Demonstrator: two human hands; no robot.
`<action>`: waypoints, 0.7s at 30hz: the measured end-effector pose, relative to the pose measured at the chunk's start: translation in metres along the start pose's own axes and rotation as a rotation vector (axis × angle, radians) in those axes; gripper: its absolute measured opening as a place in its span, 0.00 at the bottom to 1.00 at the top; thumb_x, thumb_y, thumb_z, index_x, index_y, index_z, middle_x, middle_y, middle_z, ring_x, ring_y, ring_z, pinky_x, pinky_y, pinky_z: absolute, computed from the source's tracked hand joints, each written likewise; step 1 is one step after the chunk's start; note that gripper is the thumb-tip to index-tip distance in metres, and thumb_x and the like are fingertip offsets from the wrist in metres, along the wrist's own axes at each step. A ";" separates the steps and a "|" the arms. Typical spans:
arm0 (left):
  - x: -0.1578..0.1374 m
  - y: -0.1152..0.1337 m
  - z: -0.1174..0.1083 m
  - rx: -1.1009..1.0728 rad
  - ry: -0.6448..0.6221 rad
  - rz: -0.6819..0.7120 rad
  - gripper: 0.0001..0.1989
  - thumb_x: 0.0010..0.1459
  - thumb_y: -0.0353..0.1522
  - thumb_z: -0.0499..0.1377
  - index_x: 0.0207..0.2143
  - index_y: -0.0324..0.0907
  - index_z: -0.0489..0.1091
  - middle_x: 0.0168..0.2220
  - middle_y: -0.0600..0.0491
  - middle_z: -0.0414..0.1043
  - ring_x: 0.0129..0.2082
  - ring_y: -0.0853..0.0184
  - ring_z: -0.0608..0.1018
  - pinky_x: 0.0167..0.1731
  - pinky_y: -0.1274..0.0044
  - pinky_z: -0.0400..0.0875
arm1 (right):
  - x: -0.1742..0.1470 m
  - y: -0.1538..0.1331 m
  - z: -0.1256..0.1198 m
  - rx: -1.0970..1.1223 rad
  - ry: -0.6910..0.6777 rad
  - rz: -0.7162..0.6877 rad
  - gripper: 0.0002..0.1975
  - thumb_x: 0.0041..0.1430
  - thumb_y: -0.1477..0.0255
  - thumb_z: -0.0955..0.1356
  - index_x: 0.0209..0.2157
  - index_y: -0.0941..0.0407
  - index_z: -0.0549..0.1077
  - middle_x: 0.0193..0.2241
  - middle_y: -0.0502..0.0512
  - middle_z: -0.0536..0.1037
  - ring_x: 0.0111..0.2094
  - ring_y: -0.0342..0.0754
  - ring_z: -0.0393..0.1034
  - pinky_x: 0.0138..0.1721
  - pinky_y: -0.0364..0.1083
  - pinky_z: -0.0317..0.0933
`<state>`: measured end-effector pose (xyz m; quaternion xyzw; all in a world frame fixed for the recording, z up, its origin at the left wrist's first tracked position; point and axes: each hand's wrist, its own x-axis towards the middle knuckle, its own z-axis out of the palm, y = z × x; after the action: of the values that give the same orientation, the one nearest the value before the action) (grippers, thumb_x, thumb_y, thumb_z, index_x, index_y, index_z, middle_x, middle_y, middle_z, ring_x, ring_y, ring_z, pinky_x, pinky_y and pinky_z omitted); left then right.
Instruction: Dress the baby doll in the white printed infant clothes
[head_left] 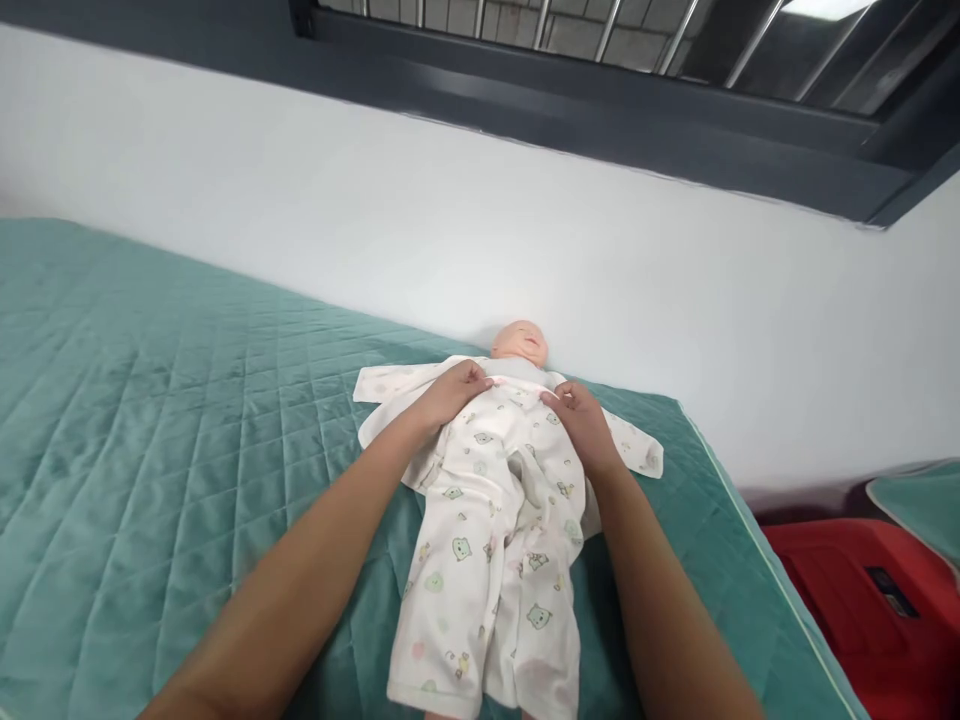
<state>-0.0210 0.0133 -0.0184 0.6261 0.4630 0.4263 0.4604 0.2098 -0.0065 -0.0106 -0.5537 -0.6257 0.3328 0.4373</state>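
From the far left we see a green quilted cover (187, 480) running up to a white wall (360, 220), its diamond stitching plain across the open stretch. Next we come to a white shirt (397, 383) spread out under the doll, one sleeve reaching leftward. The left hand (454, 390) lies over that side of the shirt, its thumb and fingers grasping the left corner of a waistband. In the middle we find the patterned trousers (480, 540), laid along the doll (520, 342), waistband at its trunk and legs stretching down to the lower edge; the doll lies on the cover with its head near the wall. We make out what seem to be its feet at the cuffs, though the view cuts them off. The right hand (583, 420) pinches the waistband's right corner, fingers curled, and past it the shirt's other sleeve slants out flat. Farther right, beyond the cover's piped edge, we see a red object (862, 610), and above everything a dark window frame (600, 110) with metal bars (607, 30).
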 end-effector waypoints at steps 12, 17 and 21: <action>-0.033 -0.002 -0.038 0.051 -0.201 -0.083 0.12 0.52 0.41 0.60 0.34 0.42 0.72 0.32 0.52 0.73 0.31 0.65 0.72 0.30 0.76 0.67 | -0.026 0.023 -0.034 0.140 -0.175 0.161 0.15 0.51 0.59 0.72 0.30 0.55 0.69 0.24 0.46 0.71 0.24 0.42 0.60 0.27 0.43 0.54; -0.034 0.002 -0.041 0.424 -0.292 -0.049 0.04 0.50 0.33 0.56 0.29 0.42 0.68 0.31 0.54 0.72 0.31 0.65 0.72 0.31 0.76 0.66 | -0.030 0.017 -0.047 -0.307 -0.319 0.123 0.08 0.57 0.64 0.65 0.32 0.54 0.70 0.26 0.48 0.74 0.28 0.45 0.64 0.30 0.43 0.56; -0.031 0.002 -0.027 0.681 -0.144 -0.052 0.04 0.50 0.30 0.55 0.31 0.42 0.68 0.35 0.49 0.76 0.35 0.61 0.75 0.35 0.73 0.65 | -0.032 0.009 -0.039 -0.606 -0.296 0.124 0.03 0.56 0.68 0.65 0.31 0.53 0.66 0.30 0.51 0.76 0.32 0.48 0.66 0.32 0.44 0.55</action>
<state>-0.0525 -0.0121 -0.0137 0.7603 0.5605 0.1904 0.2673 0.2498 -0.0387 -0.0091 -0.6411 -0.7179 0.2345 0.1363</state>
